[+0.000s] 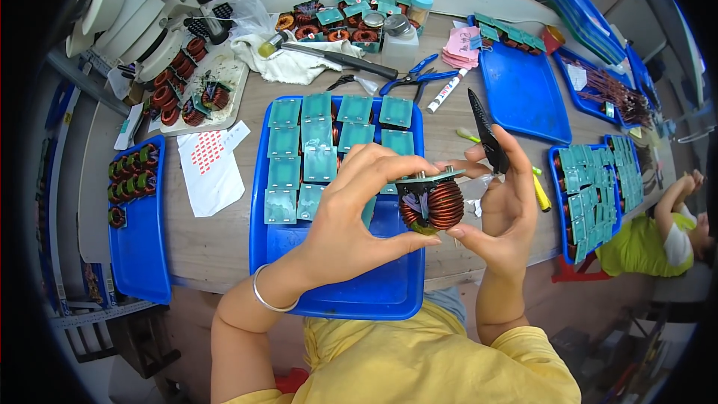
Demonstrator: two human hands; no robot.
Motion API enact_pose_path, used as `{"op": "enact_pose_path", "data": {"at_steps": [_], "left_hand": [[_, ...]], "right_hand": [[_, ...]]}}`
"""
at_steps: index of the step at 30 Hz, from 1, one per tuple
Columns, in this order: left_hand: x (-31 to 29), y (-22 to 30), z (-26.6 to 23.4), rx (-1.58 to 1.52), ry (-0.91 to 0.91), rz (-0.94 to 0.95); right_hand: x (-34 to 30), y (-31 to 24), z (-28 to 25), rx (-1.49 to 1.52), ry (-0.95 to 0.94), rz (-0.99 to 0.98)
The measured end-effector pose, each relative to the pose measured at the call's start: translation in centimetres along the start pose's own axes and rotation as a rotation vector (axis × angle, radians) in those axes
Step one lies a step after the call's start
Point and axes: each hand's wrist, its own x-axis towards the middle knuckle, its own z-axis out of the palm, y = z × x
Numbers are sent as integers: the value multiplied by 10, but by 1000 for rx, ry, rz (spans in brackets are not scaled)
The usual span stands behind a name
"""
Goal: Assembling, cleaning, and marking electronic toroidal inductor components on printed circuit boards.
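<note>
My left hand pinches a copper-wound toroidal coil from its left side, thumb below and fingers above. A small green circuit board sits on top of the coil. From the right, my right hand grips the same coil with its thumb underneath. A black pointed tool sticks up between the fingers of that hand; whether it is tweezers I cannot tell. Under the coil and left hand lies a blue tray with rows of green-topped coil boards.
Coils fill part of a blue tray at left, below a microscope. Hammer, blue-handled pliers, paint marker and a bottle lie behind. Board trays stand right, near another person.
</note>
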Motion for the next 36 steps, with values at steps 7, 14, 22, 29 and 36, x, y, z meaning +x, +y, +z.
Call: {"op": "enact_pose_path", "data": {"at_steps": [7,14,22,29,36], "left_hand": [[-1,1,-4,64,-74,-14],[-1,4,-6,148,-85,-18],[-6,-2,4,-153,-46,-152],[-4,-6,1,-191,-138,-183],[4,7,0,90,-237,-202]], "right_hand": [[-1,1,-2,12,-5,9],[-2,6,-1,121,3,94],[-5,8,-10,149,124,128],[-6,-2,-11,82,134,108],[0,-5,-6,39,64,207]]}}
